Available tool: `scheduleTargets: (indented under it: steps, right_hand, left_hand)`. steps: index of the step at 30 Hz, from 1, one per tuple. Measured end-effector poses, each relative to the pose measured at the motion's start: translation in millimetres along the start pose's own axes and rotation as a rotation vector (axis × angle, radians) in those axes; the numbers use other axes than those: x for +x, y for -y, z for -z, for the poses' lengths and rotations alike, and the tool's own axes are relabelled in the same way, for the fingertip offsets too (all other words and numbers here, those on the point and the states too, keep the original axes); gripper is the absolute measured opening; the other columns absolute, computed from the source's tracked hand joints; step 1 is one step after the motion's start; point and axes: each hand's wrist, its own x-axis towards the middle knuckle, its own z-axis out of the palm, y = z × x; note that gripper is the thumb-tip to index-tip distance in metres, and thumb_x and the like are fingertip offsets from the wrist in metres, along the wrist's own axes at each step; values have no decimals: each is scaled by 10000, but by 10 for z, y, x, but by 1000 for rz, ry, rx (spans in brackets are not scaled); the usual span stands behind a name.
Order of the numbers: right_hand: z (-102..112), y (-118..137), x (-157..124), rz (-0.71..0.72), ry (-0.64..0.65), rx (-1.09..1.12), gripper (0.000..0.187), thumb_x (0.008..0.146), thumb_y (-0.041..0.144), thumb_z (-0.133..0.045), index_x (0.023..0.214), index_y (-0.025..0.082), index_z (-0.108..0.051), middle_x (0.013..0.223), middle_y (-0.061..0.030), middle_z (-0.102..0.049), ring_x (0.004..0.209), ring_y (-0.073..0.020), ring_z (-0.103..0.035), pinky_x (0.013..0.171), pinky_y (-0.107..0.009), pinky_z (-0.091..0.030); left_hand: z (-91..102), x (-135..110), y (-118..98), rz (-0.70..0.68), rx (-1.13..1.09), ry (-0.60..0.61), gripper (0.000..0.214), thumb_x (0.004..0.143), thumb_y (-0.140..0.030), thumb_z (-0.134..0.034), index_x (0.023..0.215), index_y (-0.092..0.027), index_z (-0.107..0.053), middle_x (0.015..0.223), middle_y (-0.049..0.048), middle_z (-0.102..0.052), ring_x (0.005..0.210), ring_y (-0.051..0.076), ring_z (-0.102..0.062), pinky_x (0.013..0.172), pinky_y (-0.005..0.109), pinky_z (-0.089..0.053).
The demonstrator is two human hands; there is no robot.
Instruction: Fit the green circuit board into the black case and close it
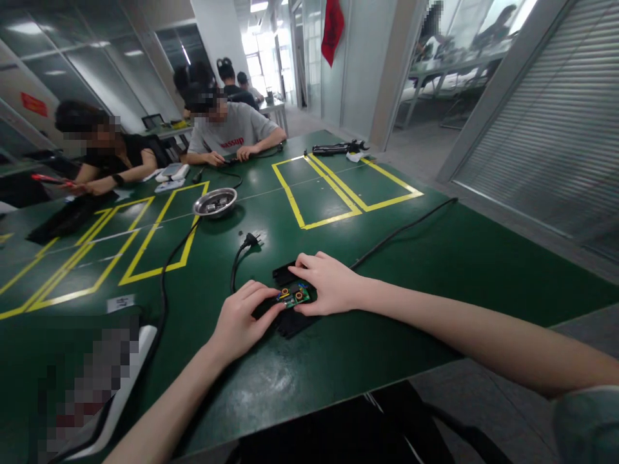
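A small green circuit board (294, 296) with copper-coloured ring coils is held low over the green table in front of me. My left hand (244, 319) pinches its left end between thumb and fingertips. From the other side, my right hand (331, 283) curls round the board's right end, its thumb near the lower edge. One black plastic casing piece (284, 272) shows behind the board, by the right hand's fingertips. Another black casing piece (294, 324) lies on the near side, under the right thumb. The right hand's palm side is hidden.
A black power plug (250, 241) on a cord lies beyond my hands. Further off stands a metal bowl (215, 203) holding small parts. A black cable (406, 225) runs off to the right. Yellow tape (333, 222) marks the table (483, 270). Two people sit working across it.
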Motion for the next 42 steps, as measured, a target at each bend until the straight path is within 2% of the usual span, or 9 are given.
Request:
scheduleTargets:
  steps: [7, 12, 16, 19, 26, 31, 35, 42]
  right_hand:
    - [15, 15, -18, 68, 22, 52, 622, 795, 527, -819, 1278, 147, -723, 1144, -127, -674, 913, -261, -681, 874, -412, -501]
    - [44, 33, -18, 61, 38, 58, 743, 710, 588, -870, 1300, 164, -713, 1133, -115, -680, 913, -276, -687, 878, -423, -509]
    - [14, 11, -6, 2, 13, 71, 517, 801, 505, -846, 1193, 179, -760, 1101, -89, -692, 829, -230, -691, 837, -379, -507]
    - [-14, -7, -4, -12, -10, 92, 387, 832, 452, -834, 1128, 209, -784, 1073, -67, -692, 796, -204, -687, 808, -352, -506]
    - [-12, 32, -22, -62, -28, 49, 409, 817, 467, -828, 1118, 196, -774, 1069, -69, -696, 765, -202, -672, 764, -348, -500]
    - [-1, -19, -21, 0, -49, 19, 496, 782, 508, -853, 1131, 166, -765, 1072, -92, -696, 846, -229, -686, 791, -360, -487]
    - [-15, -57, -24, 37, -60, 43, 440, 810, 477, -841, 1122, 174, -775, 1055, -84, -709, 850, -225, -689, 794, -356, -490]
    - [-58, 2, -16, -14, -76, 51, 368, 853, 458, -812, 1093, 180, -796, 1023, -71, -736, 819, -221, -702, 778, -339, -503]
  left_hand:
    - [-5, -12, 47, 65, 40, 7, 224, 1042, -376, -609, 1036, -206, -754, 923, 48, -734, 820, 177, -716, 706, 265, -572]
    - [-13, -2, 42, 69, 31, -46, 220, 1030, -379, -630, 1003, -204, -760, 881, 42, -727, 781, 174, -701, 702, 267, -565]
    - [-30, -8, 64, 109, 38, 21, 197, 1021, -356, -637, 994, -204, -760, 877, 32, -720, 749, 157, -683, 658, 243, -546]
    - [-34, -12, 86, 98, 84, 60, 192, 1028, -344, -622, 1013, -215, -763, 899, 35, -720, 809, 169, -690, 704, 251, -558]
    - [-9, -12, 88, 42, 124, 133, 241, 1065, -310, -542, 1069, -203, -759, 955, 53, -697, 844, 175, -678, 759, 269, -574]
    - [2, -21, 77, 36, 85, 139, 220, 1052, -297, -549, 1061, -208, -751, 949, 54, -694, 849, 180, -672, 770, 279, -579]
    - [6, -13, 81, 47, 80, 99, 171, 1032, -290, -589, 1064, -209, -736, 964, 59, -711, 896, 199, -676, 809, 311, -582]
    - [-19, -8, 109, 35, 94, 87, 191, 1049, -260, -556, 1091, -216, -737, 969, 56, -709, 900, 194, -677, 796, 303, -576]
